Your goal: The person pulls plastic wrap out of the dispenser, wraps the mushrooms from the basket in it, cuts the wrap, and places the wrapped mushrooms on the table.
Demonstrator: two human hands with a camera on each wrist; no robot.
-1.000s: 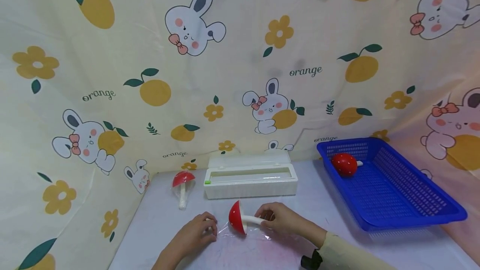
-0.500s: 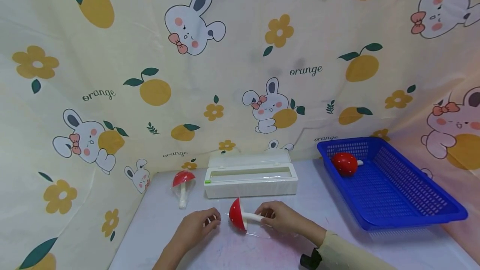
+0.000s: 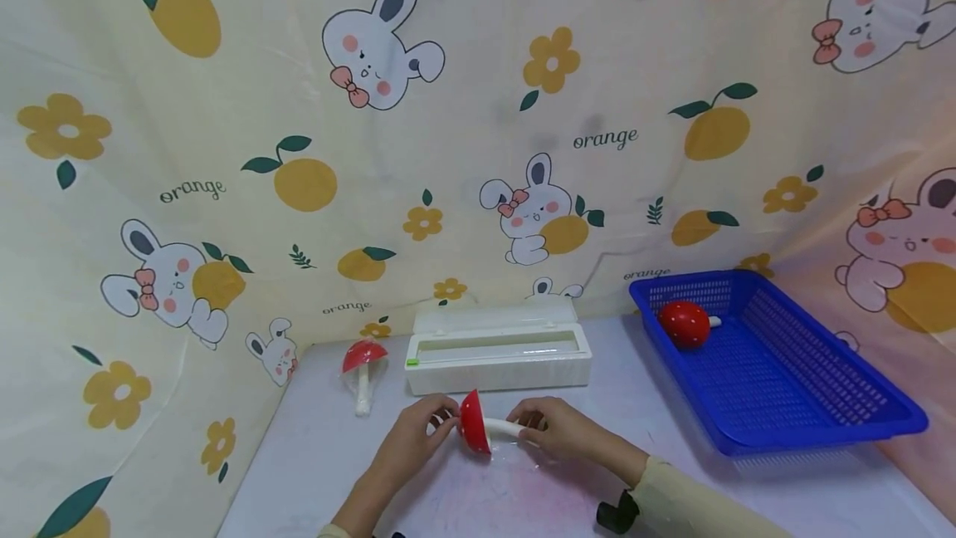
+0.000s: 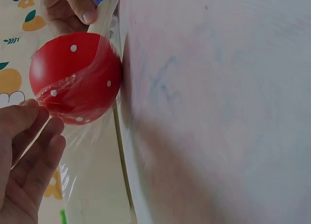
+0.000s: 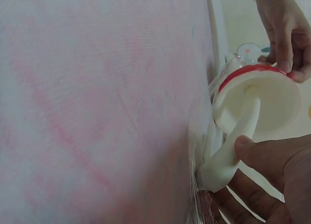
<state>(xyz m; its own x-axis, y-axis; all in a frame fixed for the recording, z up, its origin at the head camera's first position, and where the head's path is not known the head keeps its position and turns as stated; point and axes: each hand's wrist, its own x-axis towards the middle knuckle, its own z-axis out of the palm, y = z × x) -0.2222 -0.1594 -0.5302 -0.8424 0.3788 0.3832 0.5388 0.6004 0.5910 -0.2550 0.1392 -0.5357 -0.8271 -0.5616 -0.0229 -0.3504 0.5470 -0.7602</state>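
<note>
A toy mushroom [image 3: 474,423] with a white-dotted red cap lies on its side above the white tabletop, stem to the right. My right hand [image 3: 556,428] holds the white stem [image 5: 238,141] between thumb and fingers. Clear plastic film [image 4: 90,83] passes under the mushroom and partly over its cap. At the cap's left side, my left hand [image 3: 418,432] pinches the film's edge between thumb and forefinger; the other fingers are loosely bent, as the left wrist view shows.
Behind the hands stands a white wrap dispenser box [image 3: 499,372] with its lid raised. A film-wrapped mushroom [image 3: 363,368] lies to its left. At the right, a blue basket [image 3: 792,430] holds another red mushroom [image 3: 683,324]. A patterned curtain [image 3: 463,131] hangs behind.
My left hand has moved right and up to the mushroom's cap, drawing the film up against it. The right hand keeps its hold on the stem, with hardly any movement.
</note>
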